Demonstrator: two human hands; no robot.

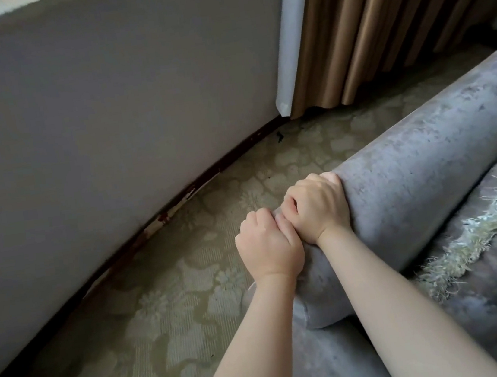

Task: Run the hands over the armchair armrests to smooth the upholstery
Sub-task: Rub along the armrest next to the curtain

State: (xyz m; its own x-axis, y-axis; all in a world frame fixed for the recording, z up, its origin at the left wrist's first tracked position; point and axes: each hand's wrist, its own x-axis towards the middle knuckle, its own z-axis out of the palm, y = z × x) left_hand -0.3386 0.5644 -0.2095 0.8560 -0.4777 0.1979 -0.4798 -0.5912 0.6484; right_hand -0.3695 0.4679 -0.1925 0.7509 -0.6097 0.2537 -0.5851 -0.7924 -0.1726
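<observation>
Armrest [427,161] clasped at near end by left hand [267,244] and right hand [319,207], fingers curled over it; smoothing stroke seemingly at its start, calling next for flat palms toward 2 o'clock.

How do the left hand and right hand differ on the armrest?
The left hand sits nearer the camera, on the outer side of the armrest; the right hand sits farther along, nearer its top. The right hand's fingers curl onto the fabric; the left hand's are mostly hidden. Both are curled, knuckles up, touching each other.
</observation>
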